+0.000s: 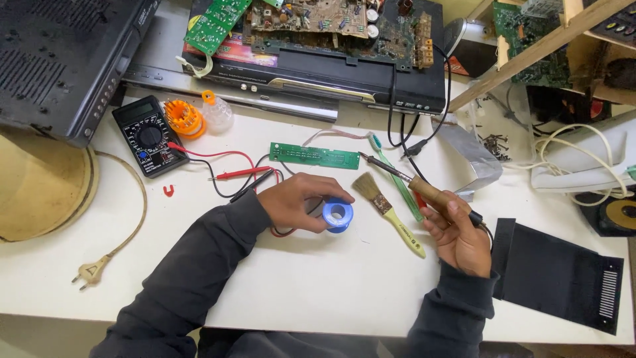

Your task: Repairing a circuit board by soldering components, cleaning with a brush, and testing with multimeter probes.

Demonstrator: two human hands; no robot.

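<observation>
Soldering iron in one hand, solder spool under the other.

The right hand is clamped around the wooden handle of a soldering iron, its tip aimed toward the narrow green circuit board. The left hand is closed over a blue solder spool resting on the white surface. A paintbrush and a green toothbrush lie between the hands; a multimeter sits further left. A steady, low grip on the iron would likely help accuracy.
</observation>
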